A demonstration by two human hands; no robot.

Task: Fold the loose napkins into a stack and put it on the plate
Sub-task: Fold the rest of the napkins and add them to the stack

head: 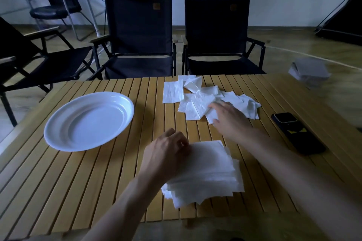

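A white oval plate (89,121) lies bare on the left half of the slatted wooden table (58,182). A stack of folded white napkins (207,174) sits near the table's front edge. My left hand (166,154) rests on the stack's left side, fingers curled against it. A heap of loose white napkins (195,101) lies at the far middle of the table. My right hand (229,119) reaches over the heap's near edge, fingers spread and touching one napkin; no grip on it is visible.
A black phone (297,133) lies on the table at the right. Two black folding chairs (141,35) stand behind the table, a third at the left. A grey packet (309,72) sits off the table's far right corner.
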